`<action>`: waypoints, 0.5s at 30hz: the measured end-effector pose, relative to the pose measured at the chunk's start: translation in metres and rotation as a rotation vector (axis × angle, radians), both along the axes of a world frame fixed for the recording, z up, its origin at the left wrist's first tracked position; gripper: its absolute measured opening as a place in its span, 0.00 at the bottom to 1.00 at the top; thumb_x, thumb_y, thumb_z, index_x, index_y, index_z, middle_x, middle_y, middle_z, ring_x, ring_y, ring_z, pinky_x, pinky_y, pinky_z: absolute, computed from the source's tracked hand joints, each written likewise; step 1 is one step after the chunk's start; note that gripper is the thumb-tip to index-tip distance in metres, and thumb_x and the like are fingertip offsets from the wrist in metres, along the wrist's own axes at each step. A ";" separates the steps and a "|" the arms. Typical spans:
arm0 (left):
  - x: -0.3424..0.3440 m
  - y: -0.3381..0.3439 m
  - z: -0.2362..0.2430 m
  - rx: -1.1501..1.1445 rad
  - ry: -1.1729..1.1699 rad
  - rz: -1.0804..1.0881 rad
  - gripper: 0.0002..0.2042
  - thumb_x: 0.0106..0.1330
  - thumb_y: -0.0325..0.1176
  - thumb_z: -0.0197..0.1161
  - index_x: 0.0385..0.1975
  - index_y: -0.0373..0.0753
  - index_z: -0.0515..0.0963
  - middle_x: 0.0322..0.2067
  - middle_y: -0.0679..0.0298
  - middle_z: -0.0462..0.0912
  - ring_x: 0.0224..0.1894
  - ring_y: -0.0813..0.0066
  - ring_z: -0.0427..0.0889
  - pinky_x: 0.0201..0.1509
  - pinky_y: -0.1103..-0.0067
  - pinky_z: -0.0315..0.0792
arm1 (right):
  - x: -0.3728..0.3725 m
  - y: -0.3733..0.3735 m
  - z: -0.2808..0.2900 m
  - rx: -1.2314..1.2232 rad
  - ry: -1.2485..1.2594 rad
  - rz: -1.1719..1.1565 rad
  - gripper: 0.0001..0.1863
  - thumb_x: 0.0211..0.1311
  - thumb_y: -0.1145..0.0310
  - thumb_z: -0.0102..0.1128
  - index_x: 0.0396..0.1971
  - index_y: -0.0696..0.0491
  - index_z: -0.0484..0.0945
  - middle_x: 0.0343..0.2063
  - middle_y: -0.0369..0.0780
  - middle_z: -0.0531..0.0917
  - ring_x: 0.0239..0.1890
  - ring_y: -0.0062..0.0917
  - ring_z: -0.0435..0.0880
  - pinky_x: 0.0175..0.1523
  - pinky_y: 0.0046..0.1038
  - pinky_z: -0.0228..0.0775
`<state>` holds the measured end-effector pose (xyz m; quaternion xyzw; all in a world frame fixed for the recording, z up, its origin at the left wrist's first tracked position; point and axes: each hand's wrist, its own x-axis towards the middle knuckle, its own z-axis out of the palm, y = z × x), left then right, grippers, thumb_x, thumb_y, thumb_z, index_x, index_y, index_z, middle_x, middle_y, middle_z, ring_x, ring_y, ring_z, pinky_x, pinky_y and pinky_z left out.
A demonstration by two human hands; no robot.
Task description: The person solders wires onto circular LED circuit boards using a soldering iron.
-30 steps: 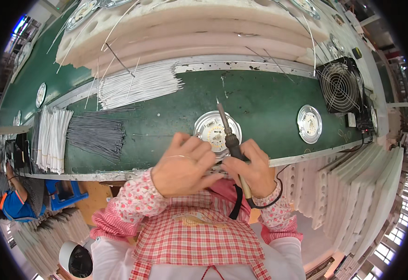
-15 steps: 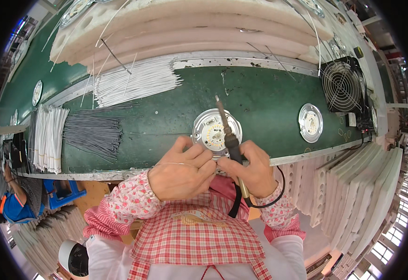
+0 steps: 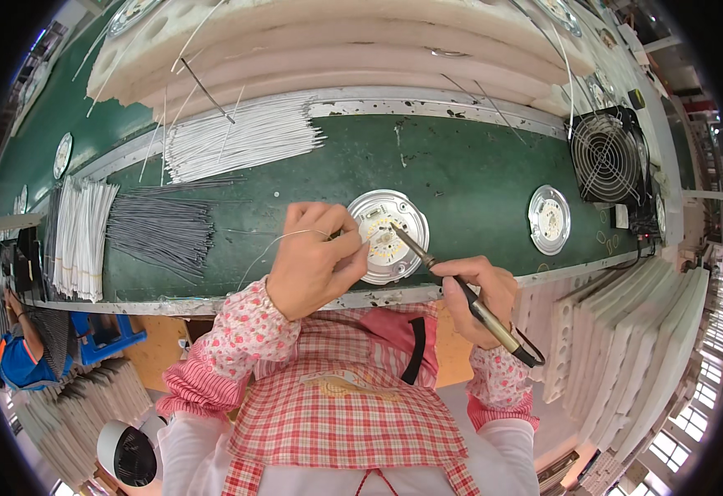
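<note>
A round metal lamp plate with a circuit board and small yellow LEDs (image 3: 394,208) lies on the green bench in front of me. My right hand (image 3: 481,298) is closed around a soldering iron (image 3: 460,285), whose tip points down onto the board, at or very near its surface. At the plate's left edge, my left hand (image 3: 316,256) is closed with its fingers pinched together. A thin silvery solder wire (image 3: 269,248) runs from these fingers and curves down to the left. The fingertips hide its other end.
Bundles of white wires (image 3: 241,136) and dark wires (image 3: 163,227) lie on the left. Another lamp plate (image 3: 550,220) and a black fan (image 3: 608,157) are on the right. Foam trays (image 3: 336,45) stand behind the bench, with more sheets (image 3: 626,339) below right. Another person (image 3: 35,347) sits far left.
My right hand has moved right and lower, swinging the soldering iron so its tip now points down at the board instead of away. My left hand has risen slightly along the plate's left side.
</note>
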<state>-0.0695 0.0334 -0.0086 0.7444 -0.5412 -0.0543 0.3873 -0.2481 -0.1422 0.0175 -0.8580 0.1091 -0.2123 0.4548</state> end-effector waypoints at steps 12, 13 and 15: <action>-0.001 -0.011 -0.007 0.041 -0.030 -0.016 0.04 0.55 0.28 0.67 0.24 0.39 0.79 0.31 0.65 0.75 0.37 0.66 0.74 0.49 0.69 0.63 | 0.003 -0.010 -0.007 0.164 0.101 0.042 0.06 0.61 0.75 0.59 0.37 0.57 0.82 0.16 0.37 0.79 0.16 0.18 0.76 0.24 0.22 0.65; -0.001 -0.011 -0.007 0.056 -0.031 -0.017 0.04 0.56 0.29 0.67 0.24 0.39 0.79 0.32 0.65 0.75 0.37 0.66 0.74 0.49 0.69 0.63 | 0.006 -0.014 -0.002 0.327 0.172 0.029 0.07 0.63 0.75 0.57 0.38 0.58 0.81 0.17 0.36 0.79 0.17 0.16 0.75 0.25 0.21 0.65; -0.001 -0.013 -0.007 0.083 -0.034 -0.010 0.04 0.56 0.29 0.67 0.25 0.39 0.79 0.32 0.66 0.75 0.37 0.66 0.74 0.49 0.69 0.63 | 0.011 -0.028 -0.002 0.483 0.227 0.071 0.08 0.67 0.74 0.54 0.40 0.61 0.79 0.19 0.34 0.79 0.20 0.12 0.74 0.26 0.19 0.65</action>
